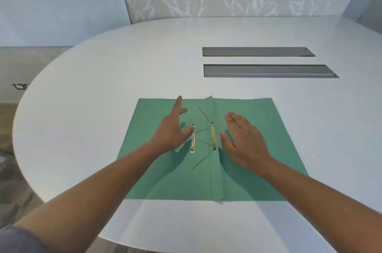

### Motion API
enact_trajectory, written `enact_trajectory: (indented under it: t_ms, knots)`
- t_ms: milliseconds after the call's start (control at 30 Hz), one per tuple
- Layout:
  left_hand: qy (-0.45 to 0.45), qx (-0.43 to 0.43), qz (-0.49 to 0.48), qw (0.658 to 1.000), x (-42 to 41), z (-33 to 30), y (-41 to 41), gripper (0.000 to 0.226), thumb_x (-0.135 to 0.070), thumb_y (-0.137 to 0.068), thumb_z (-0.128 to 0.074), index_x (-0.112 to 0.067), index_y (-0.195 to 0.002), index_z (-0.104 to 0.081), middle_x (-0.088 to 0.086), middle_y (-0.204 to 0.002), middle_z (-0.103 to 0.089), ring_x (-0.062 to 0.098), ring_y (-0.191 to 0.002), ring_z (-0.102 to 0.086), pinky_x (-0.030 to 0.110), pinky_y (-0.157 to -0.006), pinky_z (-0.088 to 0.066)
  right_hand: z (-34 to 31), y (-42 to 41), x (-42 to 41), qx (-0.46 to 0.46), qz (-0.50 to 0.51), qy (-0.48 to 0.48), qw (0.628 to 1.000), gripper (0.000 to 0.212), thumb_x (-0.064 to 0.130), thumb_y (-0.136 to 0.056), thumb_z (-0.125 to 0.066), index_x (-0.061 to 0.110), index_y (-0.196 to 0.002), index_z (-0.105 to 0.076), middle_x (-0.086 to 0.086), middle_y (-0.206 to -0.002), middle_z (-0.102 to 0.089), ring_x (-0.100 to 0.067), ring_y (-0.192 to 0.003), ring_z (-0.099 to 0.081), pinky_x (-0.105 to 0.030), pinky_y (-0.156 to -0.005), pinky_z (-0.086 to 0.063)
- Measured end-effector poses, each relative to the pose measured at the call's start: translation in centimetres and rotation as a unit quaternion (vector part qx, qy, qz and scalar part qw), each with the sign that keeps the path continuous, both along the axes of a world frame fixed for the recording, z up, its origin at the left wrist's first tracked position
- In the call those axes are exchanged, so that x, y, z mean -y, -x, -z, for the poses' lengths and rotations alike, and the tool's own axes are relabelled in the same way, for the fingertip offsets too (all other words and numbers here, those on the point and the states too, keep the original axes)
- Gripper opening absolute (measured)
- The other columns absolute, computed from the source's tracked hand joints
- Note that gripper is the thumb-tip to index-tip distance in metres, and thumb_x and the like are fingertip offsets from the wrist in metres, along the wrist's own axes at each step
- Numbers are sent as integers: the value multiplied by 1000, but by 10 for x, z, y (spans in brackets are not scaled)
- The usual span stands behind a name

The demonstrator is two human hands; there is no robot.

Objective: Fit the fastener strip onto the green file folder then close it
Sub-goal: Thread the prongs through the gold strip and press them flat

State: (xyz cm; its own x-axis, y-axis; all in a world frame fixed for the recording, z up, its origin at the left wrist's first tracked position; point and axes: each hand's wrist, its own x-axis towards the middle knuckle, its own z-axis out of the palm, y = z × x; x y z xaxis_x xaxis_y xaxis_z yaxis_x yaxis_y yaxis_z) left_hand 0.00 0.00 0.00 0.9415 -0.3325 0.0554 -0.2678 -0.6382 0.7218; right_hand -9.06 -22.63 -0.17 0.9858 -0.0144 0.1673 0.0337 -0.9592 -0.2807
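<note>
A green folder [248, 128] is laid open and flat on the white bench [103, 97], its crease running away from the viewer. Two gold strips are seen near the crease: one strip [213, 137] lies along the crease itself, and a loose strip [193, 138] lies on the left leaf, just beside it. Thin dark prongs are spread out around them. The left hand [173, 128] is held over the left leaf, fingers [179, 101] apart, the thumb close to the loose strip; contact cannot be told. The right hand [244, 139] is held flat over the right leaf, fingers together, nothing gripped. Two grey slots [258, 51] are set into the bench beyond.
</note>
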Motion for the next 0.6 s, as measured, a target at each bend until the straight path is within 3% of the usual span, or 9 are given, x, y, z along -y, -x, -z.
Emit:
enact_trajectory:
  t_ms: [100, 200, 367, 433, 600]
  knots:
    - [-7, -22, 14, 1000, 1, 10, 6, 110, -46, -85, -75, -36, -159, 6, -15, -152, -47, 16, -132, -50, 29, -100, -35, 9, 10, 14, -11, 27, -15, 999, 50, 37, -98, -51, 13, -142, -55, -3, -151, -53, -26, -141, -43, -40, -111, -39]
    - [-12, -41, 24, 999, 4, 17, 11, 113, -61, -80, -73, -35, -159, 3, -14, -153, -46, 19, -140, -44, 36, -109, -35, 17, 18, 25, -10, 51, -29, 998, 37, 29, -92, -62, 11, -123, -67, -3, -132, -66, -30, -123, -55, -40, -97, -49]
    - [-155, 21, 61, 986, 12, 26, 15, 100, -86, -77, -45, -29, -157, -29, -4, -158, -41, 25, -150, -28, 48, -121, -20, 19, 19, 33, 0, 75, -51, 996, 20, 18, -87, -65, 4, -100, -70, -10, -111, -71, -34, -99, -60, -38, -86, -50]
    - [-176, 19, 68, 982, 14, 30, 17, 94, -88, -75, -38, -36, -153, -34, -6, -161, -35, 24, -153, -19, 50, -120, -14, 18, 17, 32, -4, 74, -49, 996, 17, 14, -87, -63, 0, -96, -69, -13, -105, -71, -35, -95, -62, -41, -81, -53]
    - [-214, 78, 72, 971, 16, 38, 20, 75, -86, -83, -31, -46, -145, -42, -3, -158, -35, 24, -149, -19, 50, -116, -13, 15, 12, 31, -25, 85, -52, 995, 18, 10, -82, -61, 0, -96, -67, -12, -97, -69, -34, -87, -61, -40, -72, -51]
